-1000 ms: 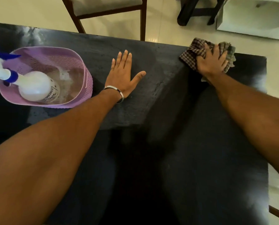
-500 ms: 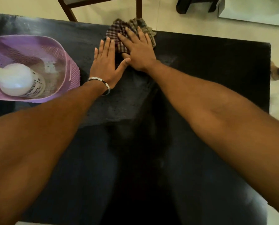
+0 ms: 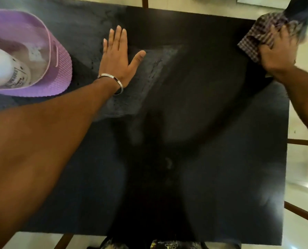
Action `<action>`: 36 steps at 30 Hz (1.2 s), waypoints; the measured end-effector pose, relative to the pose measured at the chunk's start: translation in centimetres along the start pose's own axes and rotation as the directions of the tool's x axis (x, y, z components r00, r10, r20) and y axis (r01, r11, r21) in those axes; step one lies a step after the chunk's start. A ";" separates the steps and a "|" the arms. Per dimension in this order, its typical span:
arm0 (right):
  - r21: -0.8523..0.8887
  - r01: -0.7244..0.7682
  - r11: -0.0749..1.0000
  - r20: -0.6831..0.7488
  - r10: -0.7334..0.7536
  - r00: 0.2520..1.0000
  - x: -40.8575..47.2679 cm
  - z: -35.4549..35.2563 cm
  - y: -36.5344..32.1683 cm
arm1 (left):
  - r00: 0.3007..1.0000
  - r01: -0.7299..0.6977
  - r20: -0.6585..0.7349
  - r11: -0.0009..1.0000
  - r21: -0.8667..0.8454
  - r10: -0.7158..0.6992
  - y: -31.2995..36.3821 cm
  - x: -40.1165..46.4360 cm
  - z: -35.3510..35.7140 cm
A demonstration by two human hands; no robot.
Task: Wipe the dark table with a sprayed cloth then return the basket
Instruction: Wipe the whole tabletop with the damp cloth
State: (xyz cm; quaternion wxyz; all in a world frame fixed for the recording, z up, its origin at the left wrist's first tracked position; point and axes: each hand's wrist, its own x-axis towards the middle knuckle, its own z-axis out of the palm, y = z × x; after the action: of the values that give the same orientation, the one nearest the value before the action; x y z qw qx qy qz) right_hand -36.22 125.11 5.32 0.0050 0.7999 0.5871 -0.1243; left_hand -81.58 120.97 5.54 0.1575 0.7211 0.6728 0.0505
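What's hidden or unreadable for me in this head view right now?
- Spray bottle: nozzle cut off by the left edge; label print too small to read.
- Basket: left part cut off by that edge.
- Right hand on the cloth: motion-blurred, fingers indistinct.
- Table: partly under both forearms.

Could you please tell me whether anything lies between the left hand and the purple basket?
Nothing visible does: only bare dark table separates the flat left hand from the purple basket.

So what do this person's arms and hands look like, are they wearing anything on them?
Both forearms are bare, with no sleeves or gloves in view. The left hand has a thin silver metal bangle around its wrist. The right hand shows no jewellery, though it is blurred.
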 end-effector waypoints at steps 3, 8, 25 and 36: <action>0.026 -0.087 0.996 -0.021 0.088 0.996 -0.8 0.5 -1.7 | 1.000 -0.002 0.007 1.000 0.012 0.002 -0.3 -0.8 -0.2; 0.004 0.144 0.990 0.001 -0.144 0.990 -3.4 2.7 -11.4 | 1.000 -0.007 0.007 1.000 0.003 0.007 -0.9 -1.9 -0.9; 0.006 0.860 0.511 0.238 -0.836 0.495 -24.0 9.1 -27.7 | 1.000 0.004 0.005 0.999 -0.039 -0.003 -2.8 -8.2 -3.6; 0.019 -0.024 1.000 0.113 0.022 0.993 -18.1 6.1 -16.7 | 0.999 0.015 0.046 0.999 -0.038 -0.013 -4.9 -14.0 -3.4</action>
State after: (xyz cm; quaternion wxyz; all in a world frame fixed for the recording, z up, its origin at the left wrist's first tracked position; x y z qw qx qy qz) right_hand -58.20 112.34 5.45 0.0316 0.7983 0.5755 -0.1749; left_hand -88.48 107.95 9.30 0.1869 0.7143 0.6729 0.0457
